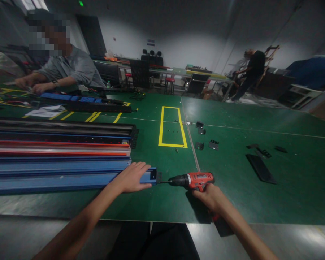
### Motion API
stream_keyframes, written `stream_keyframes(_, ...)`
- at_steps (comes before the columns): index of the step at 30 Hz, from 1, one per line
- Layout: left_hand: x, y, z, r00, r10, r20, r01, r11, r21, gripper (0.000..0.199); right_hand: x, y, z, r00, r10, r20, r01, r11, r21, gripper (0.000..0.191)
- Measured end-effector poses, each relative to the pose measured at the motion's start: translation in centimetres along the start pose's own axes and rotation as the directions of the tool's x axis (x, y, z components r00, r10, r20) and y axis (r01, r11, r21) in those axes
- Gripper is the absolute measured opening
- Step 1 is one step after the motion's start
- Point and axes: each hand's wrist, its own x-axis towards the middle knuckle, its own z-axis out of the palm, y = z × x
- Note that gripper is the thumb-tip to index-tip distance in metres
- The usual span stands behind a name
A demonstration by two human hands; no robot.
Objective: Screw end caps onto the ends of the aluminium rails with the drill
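In the head view my right hand [209, 196] is wrapped round the grip of a red and black cordless drill [200, 178]. Its long bit points left and meets the black end cap [159, 177] of a blue metal profile [70, 182]. My left hand [134, 177] lies across that profile near its end, thumb on the near side and fingers over the far side, gripping it. A second blue profile [70, 164] runs alongside just beyond. Whether the bit sits in a screw is too small to make out.
Red [59, 150] and black profiles [62, 126] lie further back on the green table [170, 206]. Small black brackets [213, 145] and a flat black plate [260, 169] lie to the right. Loose screws [176, 150] are near a yellow tape rectangle [172, 145]. A co-worker [78, 68] sits across the table.
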Motion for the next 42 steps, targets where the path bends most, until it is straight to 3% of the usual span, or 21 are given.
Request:
stream_keyframes(15, 0.12, 0.49, -0.6, 1.0, -0.016, 0.025, 0.016, 1.0, 0.011, 0.07, -0.31, -0.39, -0.24, 1.0, 0.011, -0.012, -0.011, 1.0, 0.012, 0.026)
stream_keyframes(35, 0.0, 0.1, 0.03, 1.0, -0.01, -0.002, 0.01, 1.0, 0.013, 0.07, -0.2, -0.17, -0.15, 1.0, -0.006, -0.005, 0.006, 1.0, 0.013, 0.026)
stream_keyframes(42, 0.07, 0.36, -0.36, 1.0, -0.009, 0.002, 0.009, 1.0, 0.014, 0.07, -0.32, -0.34, -0.35, 1.0, -0.018, -0.006, 0.018, 1.0, 0.003, 0.033)
